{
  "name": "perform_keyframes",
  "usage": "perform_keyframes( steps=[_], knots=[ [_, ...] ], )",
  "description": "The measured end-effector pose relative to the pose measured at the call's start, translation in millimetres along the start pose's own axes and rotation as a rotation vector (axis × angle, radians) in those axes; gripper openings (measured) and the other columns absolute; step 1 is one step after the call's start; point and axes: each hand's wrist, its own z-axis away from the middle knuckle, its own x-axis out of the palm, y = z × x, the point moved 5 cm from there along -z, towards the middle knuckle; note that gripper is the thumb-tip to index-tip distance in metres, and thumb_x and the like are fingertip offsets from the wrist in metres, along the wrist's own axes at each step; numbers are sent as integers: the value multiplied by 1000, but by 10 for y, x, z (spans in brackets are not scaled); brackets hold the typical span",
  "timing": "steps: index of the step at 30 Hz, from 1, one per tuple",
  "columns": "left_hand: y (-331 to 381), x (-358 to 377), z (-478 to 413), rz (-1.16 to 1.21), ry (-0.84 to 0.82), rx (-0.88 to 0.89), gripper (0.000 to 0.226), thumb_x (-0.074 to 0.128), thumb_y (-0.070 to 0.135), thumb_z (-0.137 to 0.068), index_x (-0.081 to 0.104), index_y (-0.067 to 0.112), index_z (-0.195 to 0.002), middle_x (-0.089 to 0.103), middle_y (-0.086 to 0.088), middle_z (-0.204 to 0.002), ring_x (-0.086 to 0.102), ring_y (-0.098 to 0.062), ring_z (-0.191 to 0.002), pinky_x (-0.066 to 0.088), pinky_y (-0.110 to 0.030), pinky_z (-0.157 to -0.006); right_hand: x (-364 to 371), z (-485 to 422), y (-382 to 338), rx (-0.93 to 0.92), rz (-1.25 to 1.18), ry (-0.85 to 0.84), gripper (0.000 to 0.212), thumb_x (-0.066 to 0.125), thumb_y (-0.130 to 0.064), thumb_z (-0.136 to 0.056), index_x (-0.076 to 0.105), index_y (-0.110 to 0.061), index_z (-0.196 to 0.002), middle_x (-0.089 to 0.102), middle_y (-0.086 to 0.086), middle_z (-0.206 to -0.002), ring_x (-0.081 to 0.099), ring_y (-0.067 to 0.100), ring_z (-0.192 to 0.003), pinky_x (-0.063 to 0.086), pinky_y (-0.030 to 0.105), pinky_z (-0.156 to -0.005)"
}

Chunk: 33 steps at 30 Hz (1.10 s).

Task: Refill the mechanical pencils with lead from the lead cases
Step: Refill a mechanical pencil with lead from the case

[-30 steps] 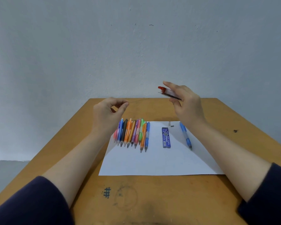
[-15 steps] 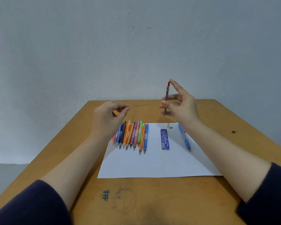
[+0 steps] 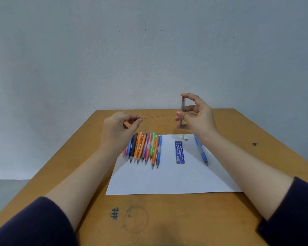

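While the left grip point(image 3: 119, 128) pinches one end of a thin lead point(image 3: 153, 117) between thumb and forefinger, the free end of the lead points right, toward the right grip point(image 3: 199, 118), and stops short of it. The right grip is clamped on a slim red-capped lead case point(image 3: 182, 107). It holds the case nearly upright, cap at the top, with the thumb on the near side and a fingertip on the cap. Both hands hang above the far part of the table point(image 3: 167, 219), so the lead and the case are in the air, near each other but apart.

Below them, on a white sheet of paper point(image 3: 167, 180), a second, blue lead case point(image 3: 180, 152) lies flat, and its label reads "PENCIL LEAD" with a large "5". To its left lies a tight row of mechanical pencils point(image 3: 144, 148) in blue, black, orange, pink, purple and green, tips toward the person; the left wrist hides the leftmost ones. To its right a single blue pencil point(image 3: 202, 153) lies partly under the right wrist. Two small grey pieces point(image 3: 183, 136) lie at the far edge of the paper; what they are is too small to tell. A "#" mark point(image 3: 114, 213) is drawn on the near tabletop.
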Motion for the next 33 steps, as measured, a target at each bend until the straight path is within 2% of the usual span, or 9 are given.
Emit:
perform_keyframes(
  steps=[9,13,17,20,24,26,29,33],
  knots=[
    [-6,12,1,-2,-7,-3,13,68,16,-86,73,13,-97,64,8,-86,55,3,-75,42,-2,-65,86,35,21,82,-31,-110,49,54,6,-90,51,-26,-127,69,9,-97,72,21,-80,60,40,-69],
    [-11,13,1,-2,-6,-10,13,67,17,-86,73,13,-98,65,8,-86,55,3,-75,42,-2,-65,154,92,56,173,-8,-215,43,51,10,-91,52,-20,-122,68,16,-96,72,23,-75,60,39,-66],
    [-4,11,4,3,-3,-7,13,67,16,-86,73,12,-97,64,8,-85,55,3,-75,43,-3,-66,179,116,58,190,109,-241,40,59,9,-86,59,-13,-118,68,21,-93,71,21,-80,60,31,-66],
    [-11,11,0,-4,1,-5,13,67,17,-87,74,12,-97,64,9,-85,55,4,-75,43,-4,-65,189,132,82,232,251,-318,43,69,8,-78,62,-14,-115,67,13,-85,67,17,-75,55,21,-58],
    [-20,15,-6,-13,0,-7,14,67,17,-87,74,12,-97,64,9,-85,54,4,-75,42,-2,-65,251,197,138,279,452,-498,44,77,1,-72,64,-15,-111,67,1,-75,65,12,-74,55,28,-74],
    [-19,16,-4,-17,-1,-12,14,67,17,-87,74,12,-98,64,8,-86,54,4,-75,42,-2,-64,260,200,146,281,508,-515,43,79,-5,-72,65,-16,-111,69,0,-79,66,11,-77,54,27,-74],
    [-17,15,-5,-22,0,-7,14,67,18,-87,74,12,-98,63,10,-85,54,5,-75,41,-2,-63,256,187,154,254,668,-521,45,81,-15,-72,66,-17,-114,70,1,-94,65,15,-93,54,32,-82],
    [-31,16,-9,-20,1,-8,14,67,18,-87,74,13,-98,63,11,-84,54,5,-76,41,-3,-62,272,205,165,223,872,-545,53,81,-26,-73,62,-20,-122,64,-2,-117,57,14,-107,47,27,-87]
  ],
)
